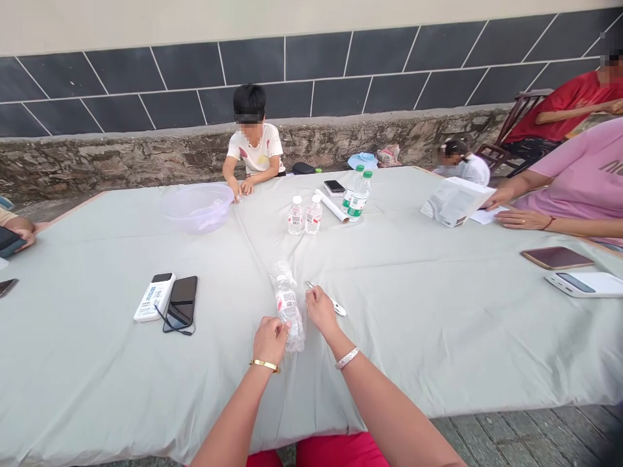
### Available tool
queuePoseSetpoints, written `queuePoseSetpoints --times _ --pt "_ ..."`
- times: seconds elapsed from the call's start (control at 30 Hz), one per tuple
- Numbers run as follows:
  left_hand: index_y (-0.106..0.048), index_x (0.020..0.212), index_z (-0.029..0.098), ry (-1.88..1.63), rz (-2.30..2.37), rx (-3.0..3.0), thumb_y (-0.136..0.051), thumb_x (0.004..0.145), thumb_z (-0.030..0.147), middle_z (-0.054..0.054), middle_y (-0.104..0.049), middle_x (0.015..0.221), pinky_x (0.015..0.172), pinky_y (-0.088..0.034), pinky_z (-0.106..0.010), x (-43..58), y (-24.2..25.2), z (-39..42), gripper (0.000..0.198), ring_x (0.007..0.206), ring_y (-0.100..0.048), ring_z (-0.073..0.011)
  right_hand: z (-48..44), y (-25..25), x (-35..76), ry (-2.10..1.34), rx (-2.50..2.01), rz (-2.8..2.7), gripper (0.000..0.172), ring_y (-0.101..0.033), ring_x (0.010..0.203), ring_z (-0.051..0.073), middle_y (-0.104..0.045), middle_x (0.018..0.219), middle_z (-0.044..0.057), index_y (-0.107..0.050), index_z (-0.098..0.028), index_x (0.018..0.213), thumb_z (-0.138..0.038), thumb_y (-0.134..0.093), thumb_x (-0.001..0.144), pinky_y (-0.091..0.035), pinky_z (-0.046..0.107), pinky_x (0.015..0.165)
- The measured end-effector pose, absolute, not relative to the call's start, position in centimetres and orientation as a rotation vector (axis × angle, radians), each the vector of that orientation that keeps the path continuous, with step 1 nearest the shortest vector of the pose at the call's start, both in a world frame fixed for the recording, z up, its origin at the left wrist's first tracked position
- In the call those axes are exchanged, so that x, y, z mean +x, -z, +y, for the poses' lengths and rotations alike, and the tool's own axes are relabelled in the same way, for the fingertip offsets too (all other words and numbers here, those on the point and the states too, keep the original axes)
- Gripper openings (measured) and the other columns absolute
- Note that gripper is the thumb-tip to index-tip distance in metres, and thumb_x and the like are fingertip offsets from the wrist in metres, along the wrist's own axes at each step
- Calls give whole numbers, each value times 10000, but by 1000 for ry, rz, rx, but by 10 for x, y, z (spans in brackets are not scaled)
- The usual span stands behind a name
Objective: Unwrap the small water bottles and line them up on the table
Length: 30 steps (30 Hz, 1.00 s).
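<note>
Bottle (287, 303) is laid flat, still inside its clear wrap (295, 338) — wrap is pinched by left hand (270, 338) and right hand (320, 310), each grip closed on it, nothing peeled off yet

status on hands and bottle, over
Left hand and right hand both pinching wrapped bottle, lying flat on tablecloth. White pen-like item beside right hand.

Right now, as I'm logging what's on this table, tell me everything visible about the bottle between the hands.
The bottle is small, clear plastic, white-capped, with a red-and-white label, inside crinkled transparent film. It lies on its side on the grey tablecloth, cap away. The left hand pinches the film at its near end; the right hand touches its right side.
</note>
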State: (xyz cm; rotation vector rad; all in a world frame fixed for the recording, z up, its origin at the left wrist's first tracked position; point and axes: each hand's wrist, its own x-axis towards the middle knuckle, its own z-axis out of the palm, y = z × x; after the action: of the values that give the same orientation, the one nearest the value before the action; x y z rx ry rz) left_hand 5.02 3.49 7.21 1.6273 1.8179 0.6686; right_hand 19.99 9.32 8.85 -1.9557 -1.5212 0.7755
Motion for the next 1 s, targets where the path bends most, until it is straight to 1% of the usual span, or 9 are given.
queuePoseSetpoints --times 0.2,0.27,0.37,0.47,0.57,0.67,0.8,0.93,1.0 --pt "-522 840 197 -639 1905 1530 -534 774 411 -50 -575 965 690 -437 -287 50 -79 38 224 671 -557 -135 81 -103 208 -556 -1848 -1584 200 -559 708 156 -602 988 64 -535 -187 983 -228 -414 829 -395 279 639" --pt "-508 1050 185 -656 1904 1519 -576 742 417 -89 -558 1109 713 -449 -300 53 -82 40 391 756 -596 -160 72 -114 204 -527 -1657 -1570 243 -564 755 148 -570 1082 73 -532 -190 1024 -200 -428 804 -425 285 678" --pt "-441 1216 182 -655 1893 1525 -622 705 396 -122 -536 1196 747 -460 -313 61 -83 42 583 924 -608 -213 64 -128 189 -855 -1328 -1660 175 -569 770 141 -602 979 34 -554 -206 954 -260 -453 822 -447 266 681" --pt "-444 1234 168 -670 1889 1495 -636 694 372 -133 -559 1171 783 -464 -328 62 -79 41 608 1003 -592 -240 66 -121 181 -1143 -1259 -1747 230 -556 715 139 -607 808 6 -568 -198 845 -378 -427 870 -436 257 660" --pt "-456 1240 160 -753 1845 1451 -622 706 395 -133 -564 1179 819 -468 -343 49 -73 37 606 999 -596 -234 72 -96 190 -1065 -1558 -1723 295 -536 705 150 -590 757 15 -578 -177 810 -368 -370 896 -412 267 660" --pt "-462 1256 174 -829 1806 1369 -600 721 337 -119 -557 1212 830 -479 -327 31 -73 37 576 977 -606 -207 73 -75 203 -1045 -1702 -1804 234 -558 780 159 -607 839 35 -615 -166 956 -232 -415 853 -407 263 714" --pt "-469 1280 216 -901 1918 1339 -530 750 218 -97 -510 1302 922 -442 -315 27 -85 51 533 1131 -542 -213 70 -73 201 -993 -1759 -1947 422 -576 901 176 -594 1023 83 -517 -187 1264 -211 -439 850 -397 267 789" --pt "-472 1297 230 -777 1987 1539 -634 711 377 -129 -379 1432 1000 -379 -408 31 -89 65 625 1304 -373 -310 74 -82 195 -975 -1816 -1983 489 -584 956 202 -582 1106 104 -420 -217 1366 -328 -430 889 -399 284 795" --pt "-431 1331 226 -735 2007 1493 -657 694 409 -143 -385 1428 979 -395 -402 22 -84 66 700 1294 -388 -305 78 -87 195 -1012 -1809 -1938 466 -595 918 190 -619 1034 92 -454 -180 1336 -305 -432 887 -406 274 788"
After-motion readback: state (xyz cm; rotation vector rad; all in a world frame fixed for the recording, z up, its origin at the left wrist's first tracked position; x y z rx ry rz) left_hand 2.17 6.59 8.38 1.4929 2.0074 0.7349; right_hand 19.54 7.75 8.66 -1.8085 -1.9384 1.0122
